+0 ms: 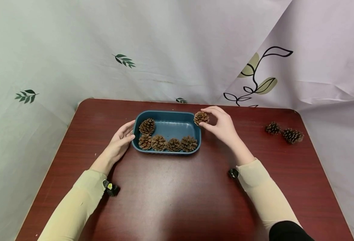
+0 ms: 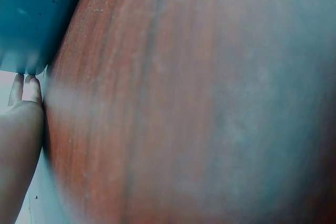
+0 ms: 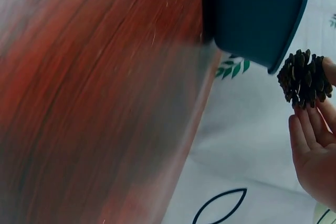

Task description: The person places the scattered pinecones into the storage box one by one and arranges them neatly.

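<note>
While the left hand (image 1: 119,142) touches the left end of a blue rectangular plastic tub (image 1: 175,129) with nearly straight fingers, five pine cones lie inside: one pine cone (image 1: 147,127) toward the far left corner, and a row of four pine cones (image 1: 158,143) along the near wall. By the far right corner, the right hand (image 1: 222,125) pinches another pine cone (image 1: 201,118) between thumb and fingers, at the rim. Farther right, two darker pine cones (image 1: 292,135) lie side by side on the reddish-brown worktop (image 1: 195,187).
</note>
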The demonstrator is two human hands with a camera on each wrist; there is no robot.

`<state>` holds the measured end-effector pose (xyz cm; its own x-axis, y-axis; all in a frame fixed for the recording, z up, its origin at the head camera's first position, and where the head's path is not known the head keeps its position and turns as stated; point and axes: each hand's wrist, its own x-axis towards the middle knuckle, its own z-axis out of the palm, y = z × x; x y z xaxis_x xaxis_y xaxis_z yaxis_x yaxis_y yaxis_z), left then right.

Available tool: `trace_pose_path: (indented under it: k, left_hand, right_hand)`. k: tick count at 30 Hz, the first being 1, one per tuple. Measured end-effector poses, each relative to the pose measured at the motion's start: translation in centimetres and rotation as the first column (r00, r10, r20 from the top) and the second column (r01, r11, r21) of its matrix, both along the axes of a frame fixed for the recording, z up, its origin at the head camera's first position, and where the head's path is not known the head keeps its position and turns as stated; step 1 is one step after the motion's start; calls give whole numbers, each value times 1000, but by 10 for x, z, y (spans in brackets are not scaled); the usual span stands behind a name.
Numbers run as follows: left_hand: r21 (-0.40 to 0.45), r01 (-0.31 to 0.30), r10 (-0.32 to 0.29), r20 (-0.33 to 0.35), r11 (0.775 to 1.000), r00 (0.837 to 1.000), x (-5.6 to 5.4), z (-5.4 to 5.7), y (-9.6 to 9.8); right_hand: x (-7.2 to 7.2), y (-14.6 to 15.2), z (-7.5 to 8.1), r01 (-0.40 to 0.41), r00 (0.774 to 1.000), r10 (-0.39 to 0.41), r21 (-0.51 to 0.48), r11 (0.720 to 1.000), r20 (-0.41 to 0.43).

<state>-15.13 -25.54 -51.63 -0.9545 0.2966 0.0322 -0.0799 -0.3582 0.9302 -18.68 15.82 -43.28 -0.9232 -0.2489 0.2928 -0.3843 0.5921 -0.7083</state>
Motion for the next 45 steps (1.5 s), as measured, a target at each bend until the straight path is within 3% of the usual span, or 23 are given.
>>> trace_pose_path:
  k: [27,45]
  left_hand:
    - [10,-4,4,6,1000,1000,0,2,2]
    - [-7,-4,4,10,1000,1000,0,1,0]
  right_hand:
    - [-3,-55,-13,-99,994,99,-3,995,42]
    - [-7,-87,-19,-170,977,163,41,985,137]
